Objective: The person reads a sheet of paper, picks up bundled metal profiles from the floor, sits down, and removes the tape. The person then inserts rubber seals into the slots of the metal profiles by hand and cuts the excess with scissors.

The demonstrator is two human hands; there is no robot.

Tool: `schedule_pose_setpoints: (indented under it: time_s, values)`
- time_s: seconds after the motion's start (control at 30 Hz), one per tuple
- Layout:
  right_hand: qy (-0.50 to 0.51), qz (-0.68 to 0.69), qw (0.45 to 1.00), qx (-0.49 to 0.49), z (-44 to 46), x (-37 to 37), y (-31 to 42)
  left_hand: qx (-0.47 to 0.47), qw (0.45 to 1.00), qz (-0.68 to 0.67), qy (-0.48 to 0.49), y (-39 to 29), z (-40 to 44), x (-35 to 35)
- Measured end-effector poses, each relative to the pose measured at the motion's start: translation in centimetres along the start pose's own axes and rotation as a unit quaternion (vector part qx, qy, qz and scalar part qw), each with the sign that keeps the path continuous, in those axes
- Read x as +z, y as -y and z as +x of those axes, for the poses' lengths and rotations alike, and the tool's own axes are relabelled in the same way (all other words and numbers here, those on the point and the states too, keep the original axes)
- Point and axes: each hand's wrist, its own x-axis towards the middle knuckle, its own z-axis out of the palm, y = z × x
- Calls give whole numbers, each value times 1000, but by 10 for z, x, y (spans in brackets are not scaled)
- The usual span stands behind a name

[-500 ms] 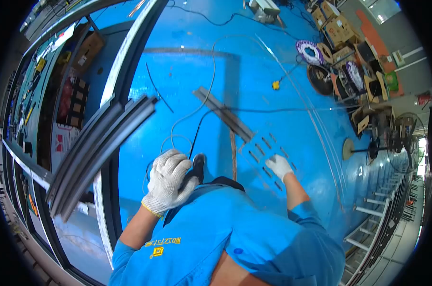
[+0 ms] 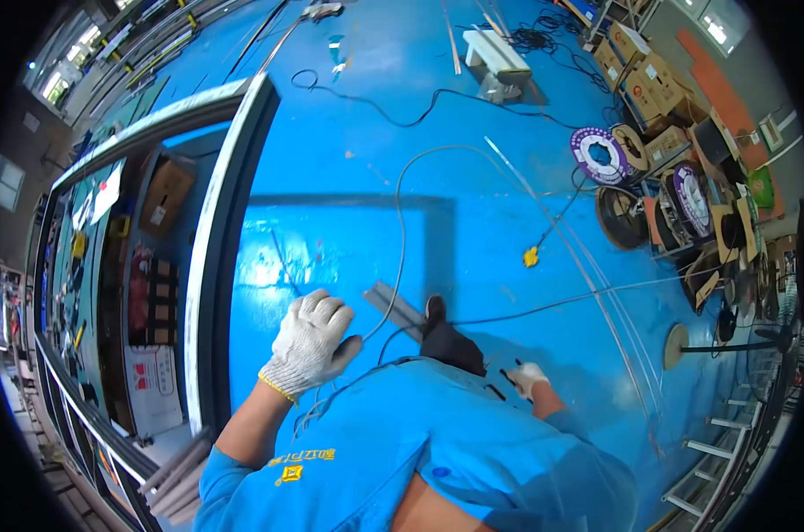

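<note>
My left hand point(image 2: 309, 344), in a white knit glove, hangs in front of my body with its fingers bent and its thumb apart; nothing shows in it. My right hand point(image 2: 528, 379), also gloved, is low at my right side, closed on a slotted piece point(image 2: 498, 391) of which only a few dark marks show; the rest is hidden behind my shirt. Grey metal profiles point(image 2: 395, 306) lie on the blue floor by my dark shoe point(image 2: 435, 309). A thin cable point(image 2: 401, 222) loops over the floor beyond them.
A large white and dark frame point(image 2: 208, 257) stands at the left over shelves. More grey profiles point(image 2: 178, 479) jut out at lower left. Spools point(image 2: 622, 217), cardboard boxes point(image 2: 654, 89), a fan point(image 2: 677, 347) and a ladder point(image 2: 712, 465) are at the right. Cables cross the floor.
The view has shifted forward along the floor. The profile bundle at left and the floor profiles now sit lower in view. My shoe has come forward, and the slotted piece is mostly hidden.
</note>
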Motion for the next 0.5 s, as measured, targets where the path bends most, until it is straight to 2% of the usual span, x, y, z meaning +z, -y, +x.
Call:
schedule_pose_setpoints:
  time_s: [0.03, 0.1, 0.13, 0.2, 0.27, 0.3, 0.33, 0.37, 0.5]
  values:
    - [-48, -56, 995, -69, 35, -26, 26, 6, 1000, 3, -6, 10, 29, -5]
    - [-36, -63, 993, -97, -1, -102, 205, -19, 999, 14, -21, 33, 75, -18]
    - [-182, -131, 944, -242, 41, -121, 234, -41, 999, 11, -27, 44, 92, -23]
    - [-140, -142, 948, -248, 47, -179, 373, -46, 986, -31, -155, 78, 137, -56]
    - [-140, -147, 937, -284, 94, -218, 470, -49, 969, -8, -241, 114, 185, -110]
    - [-130, -162, 926, -315, 81, -230, 535, -48, 962, 12, -268, 121, 214, -151]
    - [-157, -161, 915, -335, 103, -238, 576, 29, 928, -11, -370, 137, 245, -169]
    - [-184, -162, 902, -354, 123, -243, 609, 87, 900, -16, -427, 154, 272, -183]
    - [-149, -188, 903, -357, 140, -258, 738, 263, 794, -7, -549, 231, 368, -206]
